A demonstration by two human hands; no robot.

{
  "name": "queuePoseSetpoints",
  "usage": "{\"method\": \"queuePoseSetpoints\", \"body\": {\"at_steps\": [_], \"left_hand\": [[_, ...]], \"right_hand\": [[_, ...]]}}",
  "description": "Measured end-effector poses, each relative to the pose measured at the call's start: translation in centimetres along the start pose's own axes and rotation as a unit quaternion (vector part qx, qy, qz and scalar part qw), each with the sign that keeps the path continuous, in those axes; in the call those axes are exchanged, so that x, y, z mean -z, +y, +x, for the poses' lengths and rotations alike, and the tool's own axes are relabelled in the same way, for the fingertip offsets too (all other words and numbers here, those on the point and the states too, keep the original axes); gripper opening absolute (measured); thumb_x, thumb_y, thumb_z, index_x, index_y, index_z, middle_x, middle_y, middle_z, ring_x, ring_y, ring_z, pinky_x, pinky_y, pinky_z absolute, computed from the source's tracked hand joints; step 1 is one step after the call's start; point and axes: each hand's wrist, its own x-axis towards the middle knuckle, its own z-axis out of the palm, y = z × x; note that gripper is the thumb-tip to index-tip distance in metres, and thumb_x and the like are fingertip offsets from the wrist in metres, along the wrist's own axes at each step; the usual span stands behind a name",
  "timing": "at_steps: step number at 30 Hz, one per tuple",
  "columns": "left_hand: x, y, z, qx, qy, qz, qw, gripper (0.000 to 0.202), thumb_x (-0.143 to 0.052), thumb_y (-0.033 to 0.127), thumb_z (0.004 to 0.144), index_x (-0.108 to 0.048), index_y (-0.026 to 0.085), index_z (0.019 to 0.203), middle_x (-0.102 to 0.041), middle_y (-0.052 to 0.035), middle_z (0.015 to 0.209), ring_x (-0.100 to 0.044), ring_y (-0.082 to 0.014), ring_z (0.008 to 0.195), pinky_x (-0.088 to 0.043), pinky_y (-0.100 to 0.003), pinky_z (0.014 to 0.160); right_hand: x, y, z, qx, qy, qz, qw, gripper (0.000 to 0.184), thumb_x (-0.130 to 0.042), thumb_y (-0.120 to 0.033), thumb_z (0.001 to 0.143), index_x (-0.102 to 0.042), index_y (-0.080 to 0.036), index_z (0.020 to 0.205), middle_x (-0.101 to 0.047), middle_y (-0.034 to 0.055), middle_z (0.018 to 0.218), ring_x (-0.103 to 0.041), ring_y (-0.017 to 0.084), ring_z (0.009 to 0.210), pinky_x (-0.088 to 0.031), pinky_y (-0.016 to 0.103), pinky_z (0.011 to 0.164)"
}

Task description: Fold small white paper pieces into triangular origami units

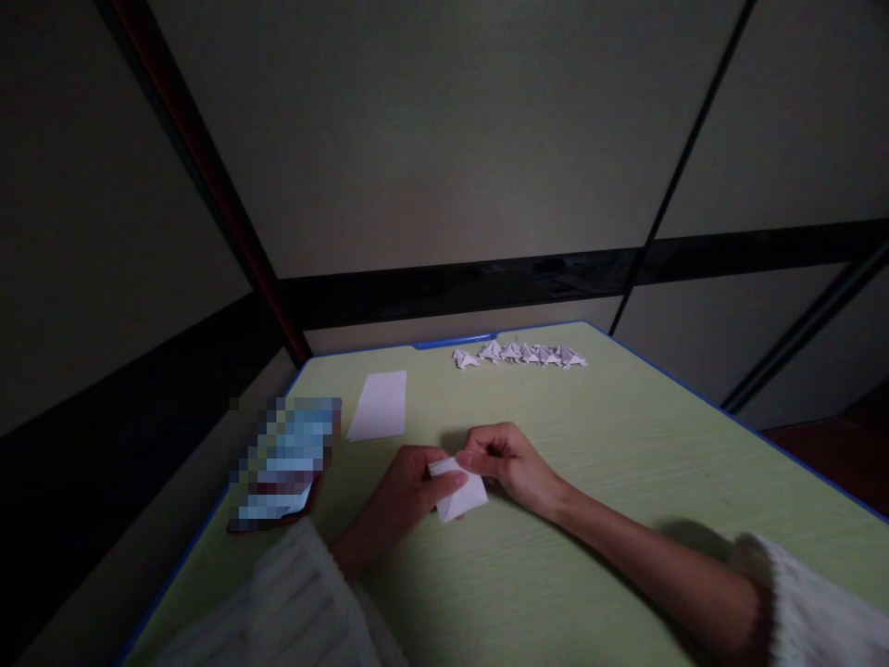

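Observation:
A small white folded paper (464,498), roughly square with crease lines on its face, is held just over the table between both hands. My left hand (413,486) grips its left side, thumb lying across the front and fingers behind. At its upper right corner, my right hand (510,463) pinches the edge between thumb and curled fingers. The fingers behind the paper are mostly hidden. Beyond the hands, several white folded paper figures (532,354) stand in a row near the far edge. A flat stack of white paper (379,405) lies to the left.
The light green table (611,417) has a blue rim, with a blue strip (455,342) at its far edge. On the left lies a device with a blurred-out screen (288,459) in a dark reddish case. Panelled doors (451,139) rise behind the table.

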Motion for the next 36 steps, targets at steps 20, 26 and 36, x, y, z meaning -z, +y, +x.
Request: {"method": "queuePoseSetpoints", "body": {"at_steps": [20, 26, 36], "left_hand": [[-0.1, 1.1, -0.3, 0.013, 0.062, -0.036, 0.997, 0.017, -0.058, 0.027, 0.056, -0.053, 0.011, 0.052, -0.053, 0.0025, 0.04, -0.05, -0.0107, 0.038, -0.036, -0.02, 0.041], [-0.1, 1.0, -0.3, 0.034, 0.061, -0.069, 0.995, 0.02, -0.057, 0.03, 0.058, -0.053, 0.01, 0.062, -0.056, 0.0011, 0.046, -0.055, -0.013, 0.042, -0.039, -0.021, 0.041], [-0.2, 1.1, -0.4, 0.039, 0.033, -0.06, 0.997, 0.018, -0.058, 0.026, 0.057, -0.055, 0.009, 0.062, -0.056, 0.0014, 0.042, -0.051, -0.0097, 0.037, -0.035, -0.018, 0.038]], "right_hand": [[0.1, 0.5, 0.5, 0.003, 0.042, 0.024, 0.999, 0.026, -0.056, -0.034, 0.064, -0.047, -0.013, 0.054, -0.042, -0.0056, 0.042, -0.034, 0.004, 0.039, -0.023, 0.019, 0.04], [0.1, 0.0, 0.3, 0.056, 0.07, 0.025, 0.996, 0.017, -0.055, -0.03, 0.067, -0.049, -0.014, 0.065, -0.044, -0.0047, 0.05, -0.038, 0.005, 0.045, -0.029, 0.019, 0.044], [0.6, 0.2, 0.6, 0.015, 0.029, 0.022, 0.999, 0.024, -0.066, -0.026, 0.055, -0.048, -0.014, 0.066, -0.048, -0.0049, 0.05, -0.041, 0.005, 0.043, -0.031, 0.019, 0.044]]}}
